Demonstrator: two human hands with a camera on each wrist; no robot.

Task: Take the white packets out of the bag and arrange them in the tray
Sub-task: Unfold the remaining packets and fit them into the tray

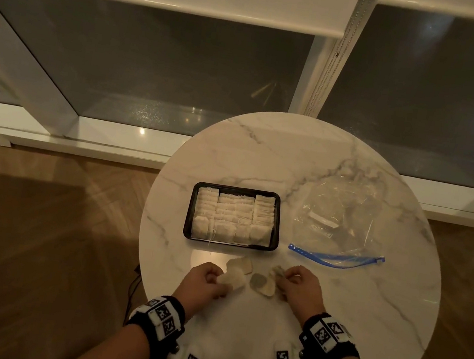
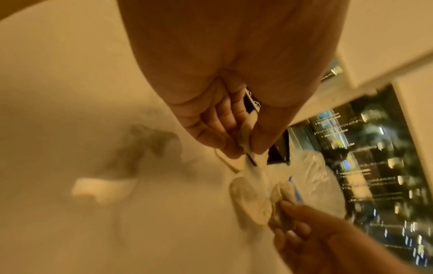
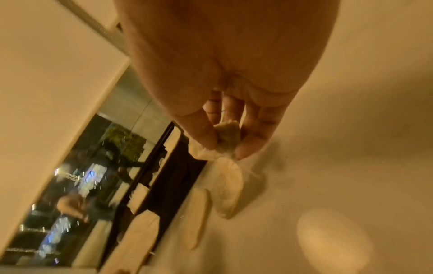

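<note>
Two hands work just in front of the tray, each with its own packet. My left hand (image 1: 206,279) has thumb and fingers curled onto a white packet (image 1: 231,279) and pinches its near edge. My right hand (image 1: 298,284) pinches a second, crumpled packet (image 1: 276,272) between thumb and fingertips (image 3: 243,150); the right wrist view confirms the hold at the packet's upper corner. Loose packets (image 1: 261,284) lie on the table (image 1: 364,306) between the two hands, and one more (image 1: 243,264) lies flat just beyond the left hand.

The black tray (image 1: 277,216) sits beyond them, already packed with rows of packets from wall to wall. The clear zip bag (image 1: 337,222) lies to the right of the tray, flattened, mouth toward me; I judge it emptied of packets, though something pale shows through the film and I cannot identify it.

Procedure, as I judge it: smooth each held packet flat before placing, since the right one is bunched. Keep the pinch at an edge, not the filled middle. Seat each packet upright against an existing row, because little free floor remains. Place one hand at a time, so that the strings of seated packets do not snag.
</note>
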